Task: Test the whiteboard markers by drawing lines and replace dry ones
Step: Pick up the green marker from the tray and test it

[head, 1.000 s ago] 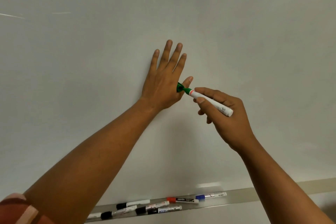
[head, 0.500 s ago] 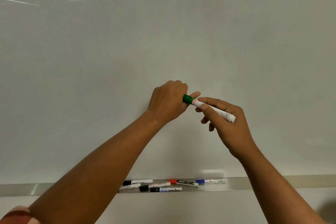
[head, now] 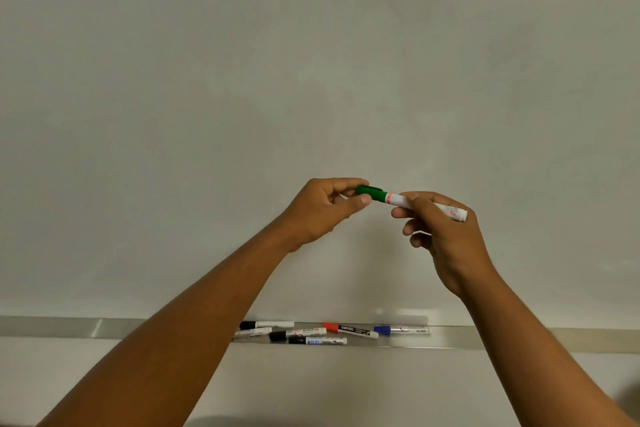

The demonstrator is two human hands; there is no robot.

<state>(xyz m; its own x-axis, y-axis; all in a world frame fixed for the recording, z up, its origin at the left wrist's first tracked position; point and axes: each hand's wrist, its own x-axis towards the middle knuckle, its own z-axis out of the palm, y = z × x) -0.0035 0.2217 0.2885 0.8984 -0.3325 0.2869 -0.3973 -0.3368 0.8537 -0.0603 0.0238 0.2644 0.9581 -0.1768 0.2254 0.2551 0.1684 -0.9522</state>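
Since a moment ago, our left hand (head: 323,210) has left the whiteboard (head: 311,80) and now pinches the green cap (head: 370,193). Our right hand (head: 441,236) grips the marker (head: 412,201) barrel at frame centre, above the tray (head: 519,338).

Whiteboard, white, glossy, wall-mounted (head: 311,80): 1.
Marker tray, silver metal, running along the board's lower edge (head: 519,338): 1.
Marker, white barrel with green cap, held in the air (head: 398,199): 1.
Markers lying in the tray: 6, namely
- black-capped, white barrel (head: 266,324): 3 visible, counting (head: 298,334) and (head: 317,341);
- red-capped, dark barrel (head: 349,329): 1;
- blue-capped, clear barrel (head: 401,330): 1;
- white barrel, cap hidden by the forearm (head: 252,332): 1.
Hands: 2, left (head: 322,208) and right (head: 443,236).
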